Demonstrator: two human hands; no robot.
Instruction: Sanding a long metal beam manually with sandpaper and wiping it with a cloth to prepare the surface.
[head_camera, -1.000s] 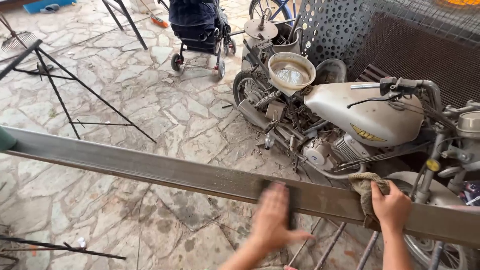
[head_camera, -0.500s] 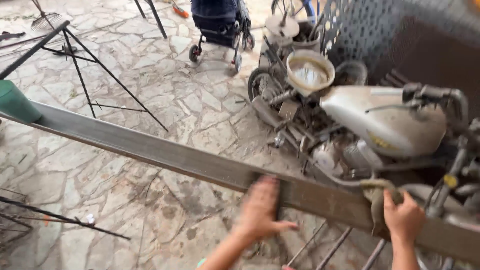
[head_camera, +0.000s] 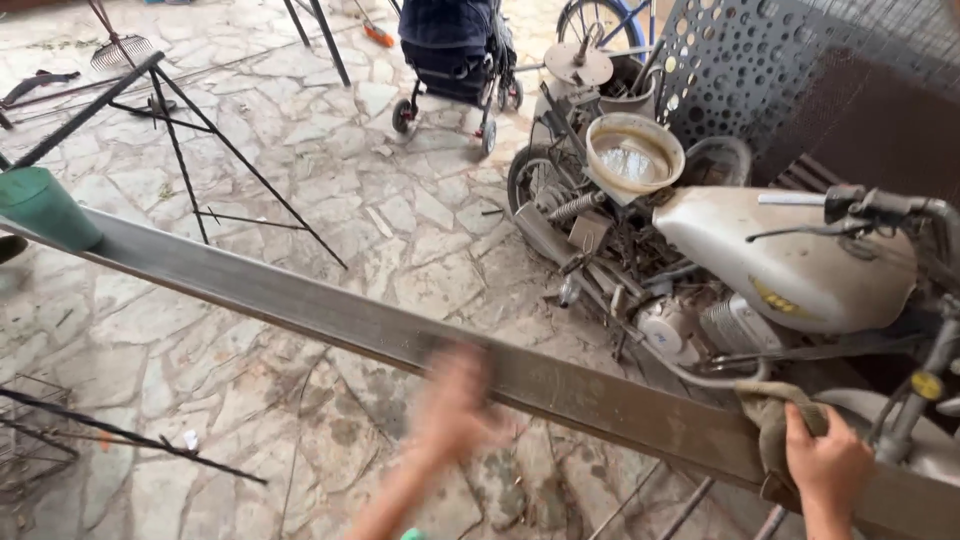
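A long grey metal beam (head_camera: 300, 300) runs across the view from the left edge down to the lower right. My left hand (head_camera: 455, 405) lies on its top face near the middle, blurred by motion, so I cannot make out its fingers or whether anything is under it. At the lower right, my right hand (head_camera: 825, 465) grips a brownish rag (head_camera: 765, 415) pressed against the beam's edge. A green cup-like object (head_camera: 45, 205) sits on the beam's far left end.
An old silver motorcycle (head_camera: 790, 260) with a round bowl (head_camera: 633, 152) on it stands just behind the beam. A dark stroller (head_camera: 450, 50), black metal stands (head_camera: 190, 150), thin rods (head_camera: 120, 435) and a perforated metal panel (head_camera: 760, 60) surround the stone-paved floor (head_camera: 420, 220).
My left hand has slid leftward along the beam and is now more blurred. The view has shifted, bringing the green object at the beam's left end into sight. My right hand stays on the rag.
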